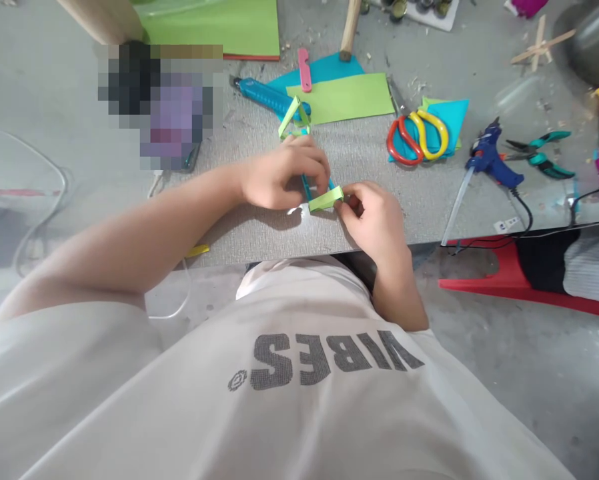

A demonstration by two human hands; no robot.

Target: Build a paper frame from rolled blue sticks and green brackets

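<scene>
My right hand [374,217] pinches the end of a folded light-green paper strip [325,200] close to the table's front edge. Narrow blue paper pieces [306,188] stand against that strip, partly hidden by fingers. My left hand [289,175] curls over the blue pieces from the other side, its fingertips closed on them. Just beyond its knuckles is another green strip bent into a triangle [290,119]. A white scrap or shiny patch lies under the work; which one I cannot tell.
Beyond my hands lie a blue utility knife [267,97], a pink folding cutter [304,70] and green paper [349,99]. To the right are red-and-yellow scissors [404,141], a blue glue gun [494,157] with its cord, and teal pliers [544,155]. A pixelated object is at left.
</scene>
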